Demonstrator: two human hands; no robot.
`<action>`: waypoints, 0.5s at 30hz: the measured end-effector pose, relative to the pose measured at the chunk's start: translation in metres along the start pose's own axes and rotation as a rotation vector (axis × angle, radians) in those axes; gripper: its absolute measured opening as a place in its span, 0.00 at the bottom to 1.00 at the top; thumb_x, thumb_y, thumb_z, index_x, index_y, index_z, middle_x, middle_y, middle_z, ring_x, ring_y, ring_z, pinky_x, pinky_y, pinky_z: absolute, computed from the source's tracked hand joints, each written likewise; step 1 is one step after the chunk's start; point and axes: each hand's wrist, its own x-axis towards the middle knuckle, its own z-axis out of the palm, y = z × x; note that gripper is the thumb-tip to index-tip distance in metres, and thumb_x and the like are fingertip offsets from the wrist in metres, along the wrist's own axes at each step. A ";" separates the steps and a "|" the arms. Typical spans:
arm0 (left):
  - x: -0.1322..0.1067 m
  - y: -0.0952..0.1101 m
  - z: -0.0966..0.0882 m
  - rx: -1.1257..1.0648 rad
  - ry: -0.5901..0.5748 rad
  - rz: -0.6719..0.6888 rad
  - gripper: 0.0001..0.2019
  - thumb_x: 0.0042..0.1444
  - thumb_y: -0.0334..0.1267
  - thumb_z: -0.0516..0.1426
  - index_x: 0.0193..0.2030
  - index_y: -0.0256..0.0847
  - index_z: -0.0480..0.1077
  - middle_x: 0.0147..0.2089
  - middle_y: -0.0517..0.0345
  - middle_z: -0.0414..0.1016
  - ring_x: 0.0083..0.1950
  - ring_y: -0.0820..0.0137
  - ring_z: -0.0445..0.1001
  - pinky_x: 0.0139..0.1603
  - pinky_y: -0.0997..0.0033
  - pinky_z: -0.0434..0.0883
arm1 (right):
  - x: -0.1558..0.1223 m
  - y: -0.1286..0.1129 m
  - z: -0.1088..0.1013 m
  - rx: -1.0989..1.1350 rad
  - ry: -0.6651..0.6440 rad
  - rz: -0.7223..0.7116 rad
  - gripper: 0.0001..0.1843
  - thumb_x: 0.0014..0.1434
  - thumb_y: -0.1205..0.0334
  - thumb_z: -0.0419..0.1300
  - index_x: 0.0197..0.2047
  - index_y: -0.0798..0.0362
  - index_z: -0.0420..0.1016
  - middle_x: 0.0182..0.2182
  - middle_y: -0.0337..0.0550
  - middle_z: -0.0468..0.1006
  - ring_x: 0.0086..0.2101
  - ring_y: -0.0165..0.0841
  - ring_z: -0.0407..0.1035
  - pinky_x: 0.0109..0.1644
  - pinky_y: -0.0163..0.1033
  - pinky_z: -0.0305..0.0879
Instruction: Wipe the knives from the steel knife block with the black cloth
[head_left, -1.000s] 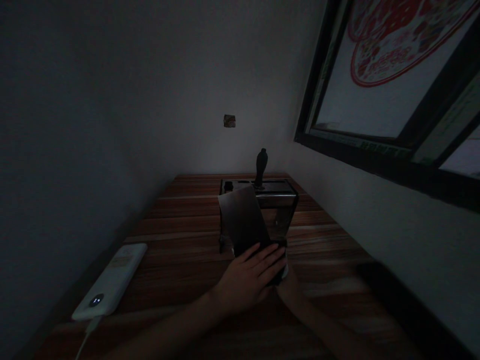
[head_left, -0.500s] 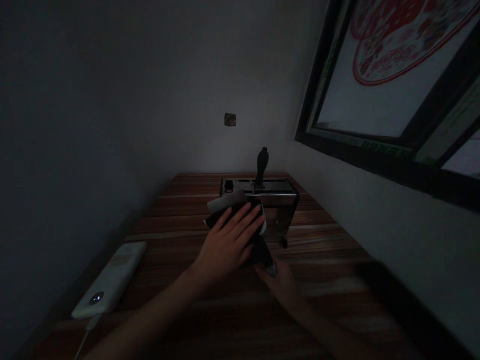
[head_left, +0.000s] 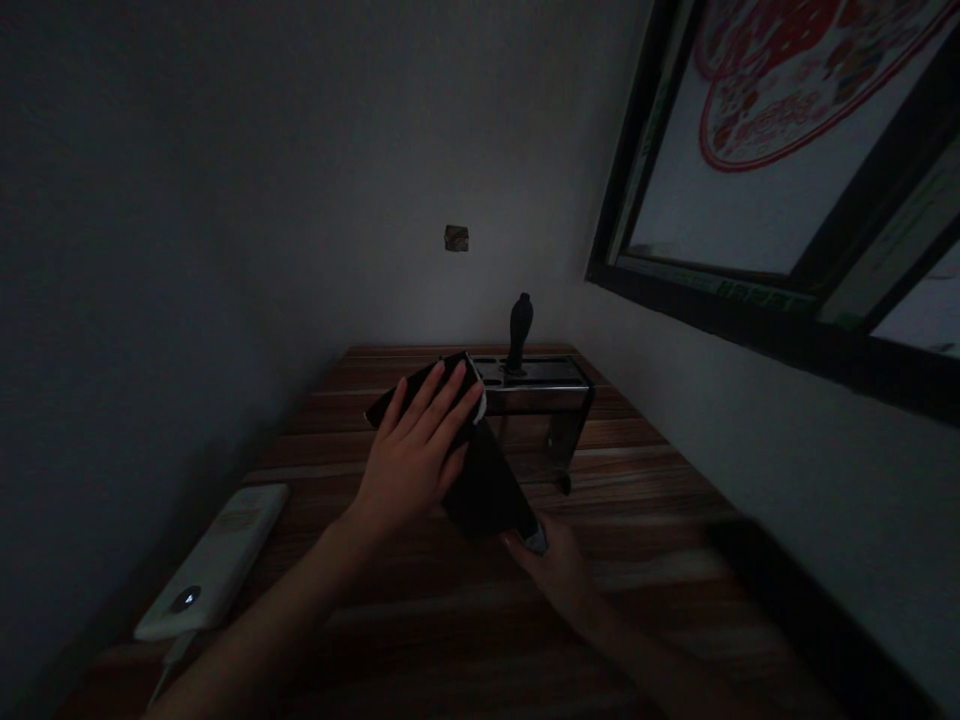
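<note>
Cleaver held between both hands, near side of the metal stand

The right hand (head_left: 562, 570) has its grip closed around the near end of a dark cleaver (head_left: 487, 490), whose broad blade slants forward and left. The left hand (head_left: 409, 455) lies spread over a black pad (head_left: 415, 386) with a pale ragged edge, at the blade's far end; whether its grip closes underneath, I cannot tell. The pad overlaps the left corner of the metal stand (head_left: 553, 372) in view; contact is unclear. Leftward, wood-grained tabletop (head_left: 637, 490) separates the hands from a white power bank (head_left: 225, 545); rightward, it stretches to a blurred dark bar (head_left: 817, 620) along the edge
</note>
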 end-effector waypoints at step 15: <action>-0.025 0.047 0.037 -0.113 -0.175 0.210 0.26 0.59 0.42 0.47 0.64 0.43 0.48 0.67 0.60 0.45 0.67 0.65 0.42 0.65 0.57 0.38 | 0.004 0.004 -0.002 0.137 0.043 0.037 0.14 0.49 0.54 0.56 0.30 0.58 0.72 0.24 0.43 0.76 0.25 0.35 0.70 0.29 0.36 0.67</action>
